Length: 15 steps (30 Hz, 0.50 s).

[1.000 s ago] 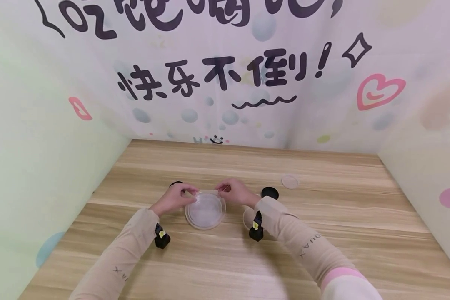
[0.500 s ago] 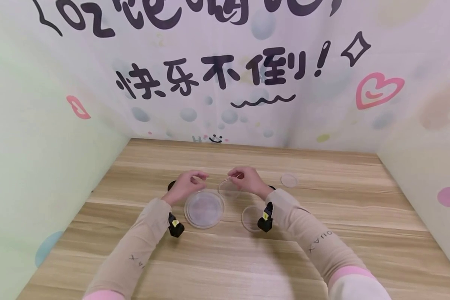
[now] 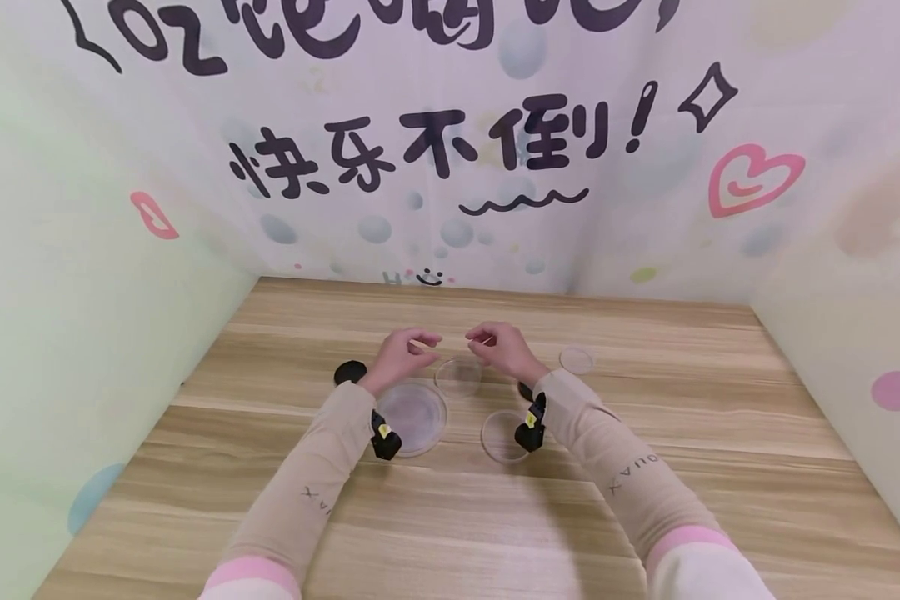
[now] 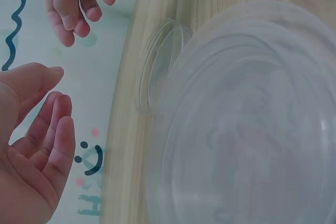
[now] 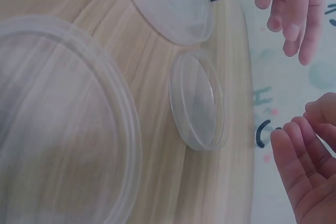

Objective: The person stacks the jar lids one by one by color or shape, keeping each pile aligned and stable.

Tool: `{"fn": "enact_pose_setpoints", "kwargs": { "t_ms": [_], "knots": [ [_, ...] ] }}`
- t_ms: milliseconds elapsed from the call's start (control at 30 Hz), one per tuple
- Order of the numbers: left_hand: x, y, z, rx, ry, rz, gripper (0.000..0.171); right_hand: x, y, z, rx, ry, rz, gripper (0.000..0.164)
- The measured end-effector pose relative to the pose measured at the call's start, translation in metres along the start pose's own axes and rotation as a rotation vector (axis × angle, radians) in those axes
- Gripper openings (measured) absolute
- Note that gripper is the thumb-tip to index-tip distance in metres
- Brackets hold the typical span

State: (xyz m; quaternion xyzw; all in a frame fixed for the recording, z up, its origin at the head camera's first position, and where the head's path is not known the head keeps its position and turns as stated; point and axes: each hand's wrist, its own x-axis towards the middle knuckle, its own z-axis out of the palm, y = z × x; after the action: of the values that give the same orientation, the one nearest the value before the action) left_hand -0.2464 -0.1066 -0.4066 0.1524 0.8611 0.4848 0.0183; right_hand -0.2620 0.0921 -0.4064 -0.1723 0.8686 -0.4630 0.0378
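My left hand (image 3: 407, 354) hovers behind a large, translucent round dish (image 3: 412, 419), fingers loosely bent and holding nothing. Facing it, my right hand (image 3: 501, 346) is raised with thumb and fingers apart, also without anything between them. Below and between the two hands a smaller clear shallow dish (image 3: 459, 381) lies on the table; in the right wrist view this clear dish (image 5: 197, 100) shows a thin upright wall. The large dish (image 4: 252, 124) fills much of the left wrist view. Both wrists carry small black cameras.
Another clear round dish (image 3: 501, 437) lies near my right wrist, partly covered by its camera. A small clear disc (image 3: 576, 360) sits farther right. One black disc (image 3: 350, 372) is beside my left wrist; another black disc (image 3: 525, 389) is partly hidden by my right arm. A printed cloth (image 3: 435, 200) hangs behind.
My right hand has let go of the small clear dish, which now lies behind the large one. Both hands have moved farther back from the large dish, the left also toward the right.
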Motion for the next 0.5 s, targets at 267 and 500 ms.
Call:
{"fn": "enact_pose_setpoints", "kwargs": {
  "t_ms": [267,500],
  "knots": [
    [0.009,-0.006,0.013,-0.078,-0.009,-0.06,0.029,0.006,0.014,0.003,-0.021,0.023,0.027,0.02],
    [0.014,-0.013,0.018,-0.108,-0.016,-0.187,0.032,0.012,0.035,0.011,-0.019,-0.013,0.029,0.022]
  ]
}}
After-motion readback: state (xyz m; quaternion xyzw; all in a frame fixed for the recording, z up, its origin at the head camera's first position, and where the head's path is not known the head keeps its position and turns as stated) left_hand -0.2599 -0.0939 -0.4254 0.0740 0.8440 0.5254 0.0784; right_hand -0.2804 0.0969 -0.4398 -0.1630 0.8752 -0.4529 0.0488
